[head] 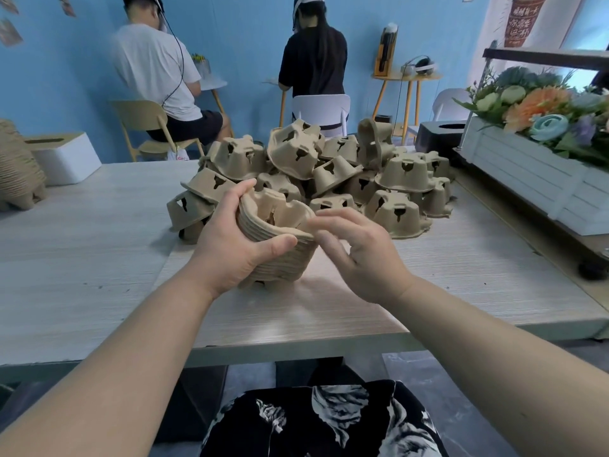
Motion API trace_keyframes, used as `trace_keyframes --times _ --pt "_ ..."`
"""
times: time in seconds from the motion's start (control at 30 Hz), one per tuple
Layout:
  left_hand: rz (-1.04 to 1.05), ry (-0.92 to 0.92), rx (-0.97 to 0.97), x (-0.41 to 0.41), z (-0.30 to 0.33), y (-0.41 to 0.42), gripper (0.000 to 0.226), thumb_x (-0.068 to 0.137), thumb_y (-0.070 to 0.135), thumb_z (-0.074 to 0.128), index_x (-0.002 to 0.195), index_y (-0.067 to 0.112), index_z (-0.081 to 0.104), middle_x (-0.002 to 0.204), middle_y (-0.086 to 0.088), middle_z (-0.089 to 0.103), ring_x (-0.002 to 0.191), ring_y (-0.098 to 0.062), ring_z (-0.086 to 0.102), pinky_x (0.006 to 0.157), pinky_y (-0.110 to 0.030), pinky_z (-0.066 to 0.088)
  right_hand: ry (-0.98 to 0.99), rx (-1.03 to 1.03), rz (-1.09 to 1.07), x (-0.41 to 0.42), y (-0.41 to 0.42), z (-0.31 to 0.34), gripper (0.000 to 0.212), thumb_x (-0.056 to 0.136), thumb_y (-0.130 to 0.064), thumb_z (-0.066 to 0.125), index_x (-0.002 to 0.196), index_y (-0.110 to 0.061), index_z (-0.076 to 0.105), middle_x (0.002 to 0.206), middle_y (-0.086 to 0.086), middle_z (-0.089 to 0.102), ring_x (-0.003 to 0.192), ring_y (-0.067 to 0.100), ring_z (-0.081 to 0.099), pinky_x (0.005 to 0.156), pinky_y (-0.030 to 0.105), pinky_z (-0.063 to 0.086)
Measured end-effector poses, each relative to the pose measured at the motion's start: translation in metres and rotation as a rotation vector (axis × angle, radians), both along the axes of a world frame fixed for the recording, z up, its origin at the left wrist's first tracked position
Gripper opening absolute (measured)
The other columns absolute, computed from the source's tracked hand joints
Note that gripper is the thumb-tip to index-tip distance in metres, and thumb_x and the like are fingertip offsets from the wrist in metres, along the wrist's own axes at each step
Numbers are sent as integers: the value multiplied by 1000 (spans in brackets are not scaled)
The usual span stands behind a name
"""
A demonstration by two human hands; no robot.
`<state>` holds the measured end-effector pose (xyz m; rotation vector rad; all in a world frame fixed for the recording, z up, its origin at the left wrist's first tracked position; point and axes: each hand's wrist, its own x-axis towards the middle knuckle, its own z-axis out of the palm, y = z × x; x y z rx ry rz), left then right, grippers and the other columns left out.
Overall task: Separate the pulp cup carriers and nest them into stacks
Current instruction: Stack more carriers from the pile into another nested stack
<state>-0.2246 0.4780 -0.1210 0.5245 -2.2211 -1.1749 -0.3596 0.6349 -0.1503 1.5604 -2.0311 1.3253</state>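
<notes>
Progress: I count one nested stack (273,245) begun, on the surface (99,252) between my hands; a loose pile (329,173) just beyond them is left. Left hand (230,249) grips the stack's side. Right hand (359,255) spread, fingertips at its rim.
</notes>
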Motion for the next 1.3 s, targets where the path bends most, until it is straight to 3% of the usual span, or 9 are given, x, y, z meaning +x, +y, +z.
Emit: trace_keyframes --times 0.1,0.2,0.3,0.5,0.7,0.77,0.93,1.13,1.3 --pt "-12 17 27 -4 -3 -6 113 40 61 80 142 40 37 135 10 51 124 -6 50 110 -34 41 -88 41 -201 -25 -7 9 28 96 -29 52 115 -15 67 114 1 63 99 15 58 88 37 48" --pt "-12 25 43 -7 -4 -8 114 39 62 79 142 40 36 136 10 51 124 -5 50 107 -26 40 -91 295 -358 -52 -20 11 39 96 -33 52 130 -16 55 129 2 56 114 18 51 91 28 38" --pt "-17 20 45 -8 -5 -9 114 39 62 80 142 42 36 137 11 51 124 -3 49 104 -21 39 -109 451 -357 -66 -34 7 50 93 -37 53 138 -17 44 137 3 51 124 22 46 93 30 36" --pt "-15 25 45 -9 -8 -12 110 41 60 82 140 46 36 141 9 49 128 -5 48 112 -36 40 -145 574 -297 -80 -47 2 58 92 -41 56 141 -15 38 143 5 42 128 24 43 101 32 34" --pt "-10 28 52 -11 -9 -12 113 40 59 83 142 45 36 142 7 50 130 -7 48 113 -39 39 -97 515 -313 -76 -38 -1 39 84 -42 64 113 -20 50 111 -1 48 97 21 53 82 32 43" --pt "-9 26 59 -11 -8 -11 115 40 58 83 144 43 36 141 8 51 129 -6 49 113 -38 39 -87 507 -309 -72 -31 1 42 80 -41 66 113 -21 49 107 -3 48 98 20 52 82 32 43" --pt "2 3 75 -10 -7 -10 126 39 59 84 151 37 28 144 9 48 132 -6 47 115 -39 36 -89 543 -309 -68 -16 1 61 79 -45 65 132 -25 41 124 1 54 109 25 46 90 37 41" --pt "25 -1 89 -6 -7 -6 132 39 60 84 153 29 26 144 7 49 131 -10 47 114 -41 38 -334 196 -330 -63 8 -2 81 77 -41 71 144 -24 30 128 3 52 116 20 50 98 40 44" --pt "18 1 95 -3 -6 1 130 39 60 84 153 29 27 142 8 50 130 -9 48 114 -40 38 -359 137 -297 -56 37 -8 95 74 -38 77 149 -32 20 136 -4 46 122 14 44 99 30 39"
